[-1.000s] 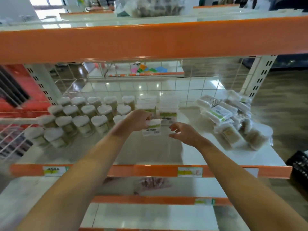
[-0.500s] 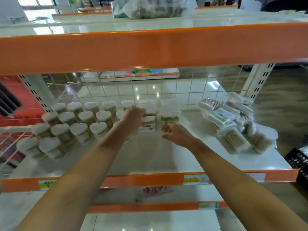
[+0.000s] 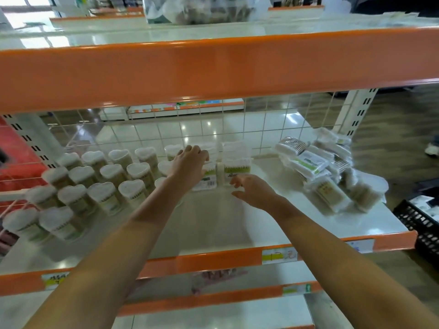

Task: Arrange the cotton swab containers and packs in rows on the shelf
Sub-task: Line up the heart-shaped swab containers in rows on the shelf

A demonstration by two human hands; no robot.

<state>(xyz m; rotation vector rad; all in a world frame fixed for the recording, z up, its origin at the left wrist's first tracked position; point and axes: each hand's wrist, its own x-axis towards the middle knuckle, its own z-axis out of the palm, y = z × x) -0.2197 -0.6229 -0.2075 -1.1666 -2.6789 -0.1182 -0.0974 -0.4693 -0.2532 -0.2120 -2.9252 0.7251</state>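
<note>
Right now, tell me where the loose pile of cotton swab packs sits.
Head view: the pile of packs lies at the shelf's right end, right of the clear boxes.

- Our left hand (image 3: 188,162) covers most of the square box (image 3: 206,179) beneath it.
- Heart-lidded jars (image 3: 63,224) by the shelf's (image 3: 213,224) left edge blur; labels unreadable.
</note>
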